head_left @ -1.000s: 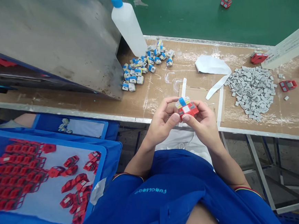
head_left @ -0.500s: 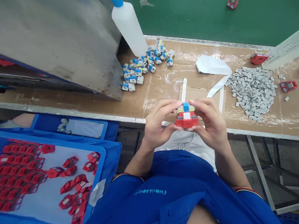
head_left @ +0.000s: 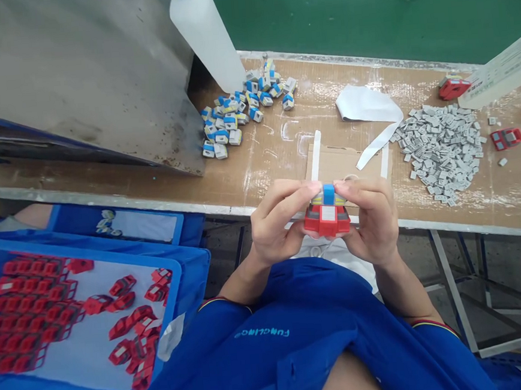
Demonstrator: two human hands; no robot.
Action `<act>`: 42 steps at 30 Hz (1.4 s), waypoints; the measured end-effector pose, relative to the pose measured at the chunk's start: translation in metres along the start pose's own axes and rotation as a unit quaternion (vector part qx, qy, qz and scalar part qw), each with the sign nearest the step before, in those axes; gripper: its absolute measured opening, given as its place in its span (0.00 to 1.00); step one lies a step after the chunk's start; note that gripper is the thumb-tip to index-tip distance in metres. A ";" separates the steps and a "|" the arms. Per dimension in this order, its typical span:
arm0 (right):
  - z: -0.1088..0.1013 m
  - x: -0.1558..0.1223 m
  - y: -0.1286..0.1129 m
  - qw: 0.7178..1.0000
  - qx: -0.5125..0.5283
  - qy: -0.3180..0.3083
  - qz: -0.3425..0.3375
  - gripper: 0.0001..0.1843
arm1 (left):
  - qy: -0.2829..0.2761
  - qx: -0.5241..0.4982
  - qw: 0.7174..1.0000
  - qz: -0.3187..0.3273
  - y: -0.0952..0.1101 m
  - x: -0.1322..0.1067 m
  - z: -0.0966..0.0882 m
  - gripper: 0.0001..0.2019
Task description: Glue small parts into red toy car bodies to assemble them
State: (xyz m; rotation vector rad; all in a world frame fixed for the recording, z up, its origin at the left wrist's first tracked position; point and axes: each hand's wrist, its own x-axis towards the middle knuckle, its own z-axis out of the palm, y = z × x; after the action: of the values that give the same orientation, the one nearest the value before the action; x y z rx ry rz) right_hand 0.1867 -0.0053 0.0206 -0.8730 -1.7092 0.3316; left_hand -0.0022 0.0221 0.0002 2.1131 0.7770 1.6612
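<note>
Just below the middle of the frame, the left hand (head_left: 274, 224) and right hand (head_left: 370, 219) pinch a small red toy car (head_left: 327, 218) between them, fingertips closed on its blue-and-yellow top piece (head_left: 328, 195), over the table edge (head_left: 153, 200).

My left hand (head_left: 274, 221) and right hand (head_left: 373, 222), both clasping the toy (head_left: 327, 214), hang over the near edge of the bench (head_left: 151, 181). Straight ahead I have bare board, broken only by a flat cardboard patch (head_left: 334, 159) and paper strips (head_left: 366, 108). Far left, the metal sheet (head_left: 89, 82), bottle (head_left: 205, 37) and heap of blue-and-white pieces (head_left: 236, 110) block me. To the right, the grey pile (head_left: 441, 145) does. Between the heaps a lane runs to the far edge. Near left sits the blue tray (head_left: 194, 266), below bench level.
</note>
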 end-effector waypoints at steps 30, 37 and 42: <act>0.012 0.006 0.001 0.998 0.052 -0.038 0.019 0.32 | 0.009 -0.013 0.997 -0.078 -0.006 -0.005 -0.011 0.24; 0.019 0.006 0.006 0.999 0.019 -0.046 0.010 0.25 | 0.017 -0.020 0.997 -0.069 -0.014 -0.005 -0.013 0.23; 0.021 0.009 0.003 0.999 0.014 -0.031 -0.003 0.24 | 0.031 -0.011 0.997 -0.068 -0.016 -0.005 -0.014 0.25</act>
State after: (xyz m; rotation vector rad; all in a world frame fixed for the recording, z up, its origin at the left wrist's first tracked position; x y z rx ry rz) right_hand 0.1680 0.0076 0.0185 -0.8438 -1.7605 0.3821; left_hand -0.0197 0.0306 -0.0090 1.9553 0.8959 1.6623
